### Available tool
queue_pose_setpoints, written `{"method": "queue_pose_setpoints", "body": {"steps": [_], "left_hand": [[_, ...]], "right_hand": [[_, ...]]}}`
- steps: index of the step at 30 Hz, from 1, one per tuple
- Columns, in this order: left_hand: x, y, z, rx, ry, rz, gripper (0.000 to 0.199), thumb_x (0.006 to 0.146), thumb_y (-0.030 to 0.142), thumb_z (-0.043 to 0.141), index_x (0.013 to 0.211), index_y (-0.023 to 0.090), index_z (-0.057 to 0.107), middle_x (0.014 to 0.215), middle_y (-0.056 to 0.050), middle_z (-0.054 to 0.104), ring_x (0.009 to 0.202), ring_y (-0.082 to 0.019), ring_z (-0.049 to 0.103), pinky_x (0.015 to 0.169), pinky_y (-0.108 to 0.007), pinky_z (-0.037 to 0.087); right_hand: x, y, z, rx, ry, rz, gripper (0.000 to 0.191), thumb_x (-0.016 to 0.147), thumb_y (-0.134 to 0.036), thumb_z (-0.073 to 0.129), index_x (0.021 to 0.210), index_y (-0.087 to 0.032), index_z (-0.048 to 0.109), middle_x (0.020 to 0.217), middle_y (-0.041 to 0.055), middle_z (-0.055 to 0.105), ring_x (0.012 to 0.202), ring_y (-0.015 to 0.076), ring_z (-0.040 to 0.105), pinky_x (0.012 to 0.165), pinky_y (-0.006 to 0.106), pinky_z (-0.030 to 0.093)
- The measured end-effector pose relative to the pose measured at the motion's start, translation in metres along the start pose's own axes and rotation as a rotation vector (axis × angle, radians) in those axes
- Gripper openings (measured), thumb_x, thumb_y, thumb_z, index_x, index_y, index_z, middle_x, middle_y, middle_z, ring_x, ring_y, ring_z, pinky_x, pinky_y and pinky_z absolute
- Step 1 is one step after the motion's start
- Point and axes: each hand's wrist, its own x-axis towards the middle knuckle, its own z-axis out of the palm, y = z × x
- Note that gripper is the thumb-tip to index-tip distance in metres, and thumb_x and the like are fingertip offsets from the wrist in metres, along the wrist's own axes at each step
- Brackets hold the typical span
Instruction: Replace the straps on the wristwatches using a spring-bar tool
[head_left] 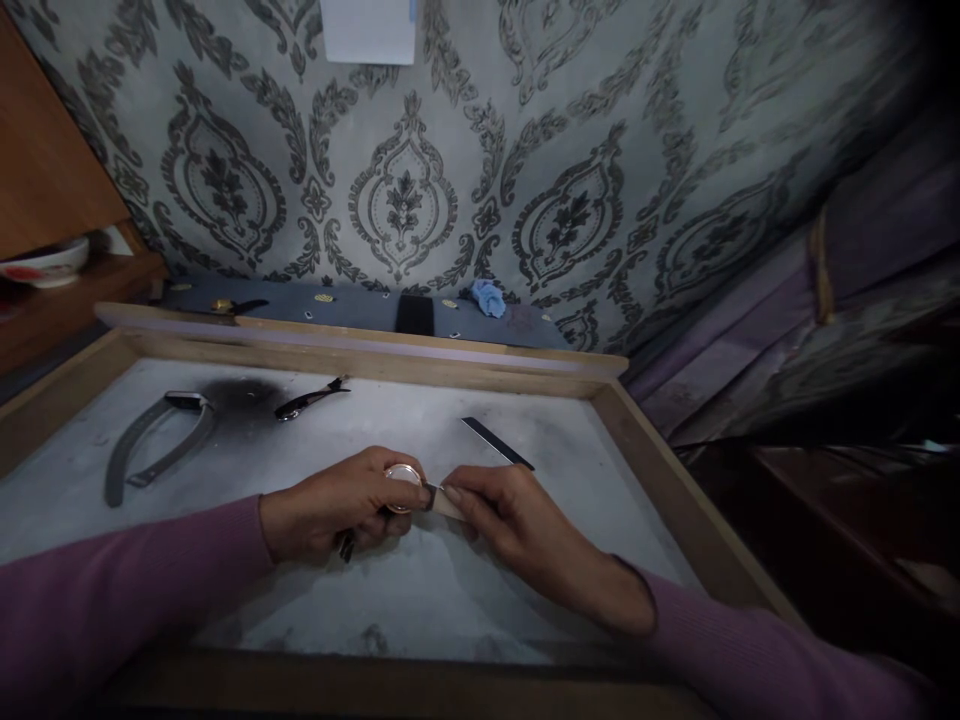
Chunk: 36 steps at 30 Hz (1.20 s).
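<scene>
A wristwatch (403, 488) with a round, bright-rimmed face sits in my left hand (352, 505), whose thumb and fingers close around its case. A dark end piece of a strap shows beside the case, and a buckle-like part hangs under the palm. My right hand (510, 520) pinches a pale flat strip (448, 503) touching that dark end. Whether the strip belongs to the strap is unclear. Both hands are above the white surface (322, 610) of a wood-framed tray. Beyond my right hand lies a dark flat blade-like piece (497, 443).
On the tray's left lie a grey-strapped smartwatch (161, 445) and a dark, shiny plier-like tool (311, 399). A raised wooden rim (360, 352) borders the tray. Behind it are a black flat object (415, 315) and a crumpled blue cloth (487, 297). A bowl (49, 265) stands on a left shelf.
</scene>
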Motion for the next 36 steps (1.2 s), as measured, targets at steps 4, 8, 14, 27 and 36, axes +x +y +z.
{"method": "queue_pose_setpoints", "body": {"steps": [4,8,14,27,36], "left_hand": [[-0.0007,0.0026,0.0008,-0.005,-0.001,-0.014,0.019,0.066,0.024,0.064,0.068,0.020,0.046,0.042,0.009,0.044,0.032,-0.002,0.022,0.035,-0.017,0.009],[-0.0007,0.0045,-0.0002,0.017,0.000,-0.042,0.011,0.069,0.019,0.059,0.066,0.019,0.049,0.044,0.007,0.045,0.033,-0.002,0.023,0.035,-0.018,0.010],[-0.0002,0.0055,-0.0009,0.015,-0.026,-0.034,0.010,0.067,0.020,0.055,0.061,0.020,0.046,0.044,0.006,0.043,0.033,-0.002,0.020,0.035,-0.019,0.007],[0.0022,0.0052,-0.0027,0.076,-0.003,-0.039,0.007,0.072,0.022,0.045,0.066,0.019,0.046,0.043,0.004,0.044,0.032,-0.003,0.020,0.033,-0.018,0.009],[0.0019,0.0060,-0.0021,0.078,0.001,-0.048,0.008,0.074,0.022,0.043,0.068,0.019,0.047,0.043,0.005,0.044,0.032,-0.003,0.019,0.034,-0.018,0.009]], "right_hand": [[0.0001,0.0008,0.0001,0.003,0.001,-0.003,0.029,0.088,-0.021,0.041,0.060,-0.016,0.048,0.053,-0.0025,0.044,0.049,0.0090,0.038,0.049,0.023,0.027],[0.0010,0.0022,0.0001,0.019,-0.007,0.009,0.029,0.088,-0.023,0.041,0.060,-0.016,0.049,0.053,-0.0020,0.045,0.050,0.0091,0.039,0.049,0.022,0.028],[0.0023,0.0012,-0.0008,0.029,-0.020,0.033,0.028,0.087,-0.022,0.042,0.062,-0.016,0.051,0.054,-0.0011,0.048,0.050,0.0092,0.041,0.049,0.022,0.030],[0.0034,0.0027,-0.0013,0.060,-0.039,0.054,0.031,0.089,-0.023,0.043,0.060,-0.016,0.048,0.053,-0.0021,0.046,0.049,0.0086,0.040,0.049,0.022,0.029],[0.0032,0.0028,-0.0016,0.080,-0.044,0.076,0.031,0.090,-0.024,0.043,0.060,-0.016,0.049,0.053,-0.0021,0.047,0.049,0.0087,0.040,0.048,0.021,0.029]]}}
